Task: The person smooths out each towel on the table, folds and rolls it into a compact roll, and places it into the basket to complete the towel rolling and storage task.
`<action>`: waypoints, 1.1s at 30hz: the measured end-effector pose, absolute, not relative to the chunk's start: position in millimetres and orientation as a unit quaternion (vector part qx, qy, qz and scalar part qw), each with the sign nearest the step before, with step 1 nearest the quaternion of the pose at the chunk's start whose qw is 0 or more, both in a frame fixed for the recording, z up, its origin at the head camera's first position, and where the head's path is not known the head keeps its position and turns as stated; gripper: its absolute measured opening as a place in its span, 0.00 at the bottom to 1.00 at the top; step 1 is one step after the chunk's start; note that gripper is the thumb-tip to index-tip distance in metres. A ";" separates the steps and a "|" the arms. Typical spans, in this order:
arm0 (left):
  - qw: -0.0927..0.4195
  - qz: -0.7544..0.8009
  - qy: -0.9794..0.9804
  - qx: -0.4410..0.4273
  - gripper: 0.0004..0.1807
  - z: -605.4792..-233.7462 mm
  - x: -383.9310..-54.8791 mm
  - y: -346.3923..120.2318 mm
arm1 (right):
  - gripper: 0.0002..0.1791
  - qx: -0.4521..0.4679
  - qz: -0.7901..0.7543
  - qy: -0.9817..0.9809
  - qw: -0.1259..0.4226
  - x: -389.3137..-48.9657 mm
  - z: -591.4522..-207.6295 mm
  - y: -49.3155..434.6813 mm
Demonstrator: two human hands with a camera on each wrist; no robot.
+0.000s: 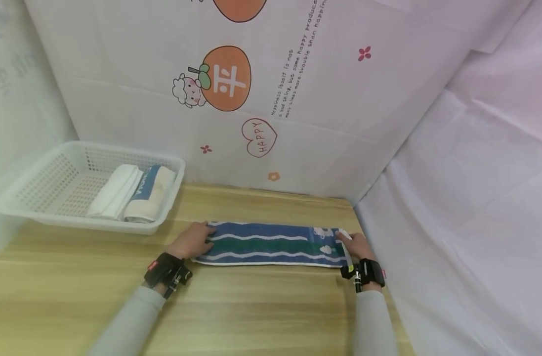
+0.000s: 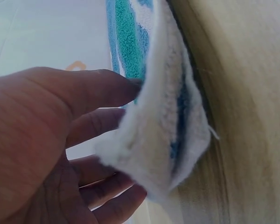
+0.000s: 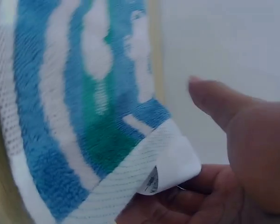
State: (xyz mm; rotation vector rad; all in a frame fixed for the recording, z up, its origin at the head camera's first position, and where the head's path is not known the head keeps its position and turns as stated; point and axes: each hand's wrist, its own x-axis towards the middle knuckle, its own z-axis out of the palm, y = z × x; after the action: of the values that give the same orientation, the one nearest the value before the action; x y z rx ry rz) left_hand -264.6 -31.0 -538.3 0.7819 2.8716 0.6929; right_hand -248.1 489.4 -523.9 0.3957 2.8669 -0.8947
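A folded towel [image 1: 271, 244] with blue, green and white wavy stripes lies lengthwise across the wooden table. At its left end my left hand [image 1: 192, 241] pinches the edge, and in the left wrist view the thumb [image 2: 102, 87] is against the towel's folded layers [image 2: 154, 112] with the fingers behind them. My right hand [image 1: 358, 245] is at the other end. Its thumb [image 3: 214, 98] stands away from the cloth in the right wrist view, while its fingers lie under the corner, partly hidden by a white label [image 3: 177, 163].
A white plastic basket [image 1: 35, 215] stands at the back left of the table [image 1: 262, 311]. Inside it are a folded white towel [image 1: 115, 190] and a beige and blue one [image 1: 150, 193]. Printed white cloth [image 1: 315, 148] hangs behind the table, and plain white cloth [image 1: 466, 222] hangs on the right.
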 end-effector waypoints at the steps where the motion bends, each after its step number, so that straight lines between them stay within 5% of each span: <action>1: 0.041 0.230 0.937 0.258 0.26 -538.5 -263.9 -31.0 | 0.28 0.130 -0.296 0.945 0.053 -247.5 -523.8 489.2; 7: 0.034 0.236 0.934 0.267 0.25 -537.4 -263.6 -29.1 | 0.19 0.129 -0.321 0.938 0.022 -243.3 -523.1 490.7; 17: -0.010 0.279 0.917 0.284 0.18 -535.8 -263.2 -21.3 | 0.23 0.118 -0.325 0.937 -0.040 -239.4 -490.8 476.0; 33: -0.031 0.433 0.864 0.255 0.16 -494.5 -263.6 24.0 | 0.13 0.039 -0.336 0.931 -0.134 -238.2 -428.2 357.9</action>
State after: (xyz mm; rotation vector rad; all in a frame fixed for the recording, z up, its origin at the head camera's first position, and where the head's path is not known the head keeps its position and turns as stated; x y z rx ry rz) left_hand -263.6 24.0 -494.5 0.8178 2.7692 1.3870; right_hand -238.2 357.9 -428.2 0.1345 3.2053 -1.1579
